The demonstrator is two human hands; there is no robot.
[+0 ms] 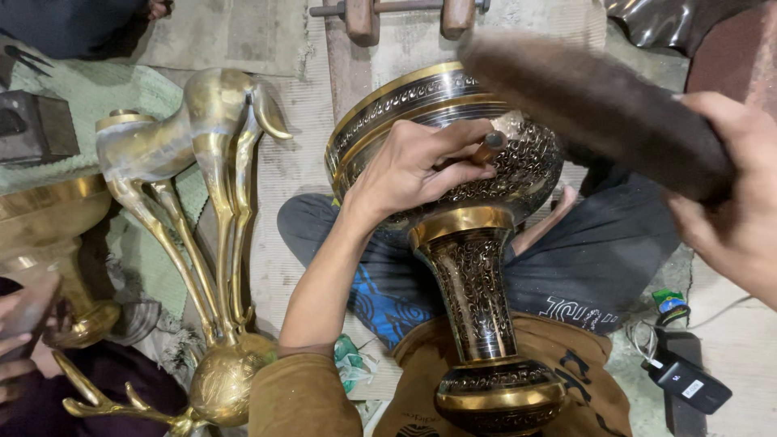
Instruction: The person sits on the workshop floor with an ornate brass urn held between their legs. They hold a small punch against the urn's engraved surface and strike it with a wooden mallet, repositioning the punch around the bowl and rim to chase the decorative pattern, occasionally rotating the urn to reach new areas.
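Vase (473,275): lying across the lap at centre frame, engraved brass and black, long axis running from 12 o'clock to 6 o'clock; wide bowl toward 12, round foot toward 6.

Punch (488,148): sitting on the bowl's engraved band, short and brown-tipped, leaning toward 2 o'clock; tip hidden against the metal.

Left hand (417,166): curling tightly around the punch, thumb and fingers pinching it, palm resting on the bowl; forearm reaching in from 7 o'clock.

Mallet (595,109): hanging in the air above the bowl, dark and cylindrical, blurred, long axis running from 10 o'clock to 4 o'clock; its free end lying at 1 o'clock from the punch, near but apart.

Right hand (728,210): wrapping closed around the mallet's 4 o'clock end, well apart from the vase.

Nearer hand: left, touching the vase; right staying off it.

Deer figure (202,243): lying at 9 o'clock from the vase, brass, thin legs stretching toward 6.

Second brass vessel (48,243): resting at the far 9 o'clock edge, with 1 other person's hand (20,320) beside it.

Dark phone (688,384): lying at 4 o'clock on the floor.
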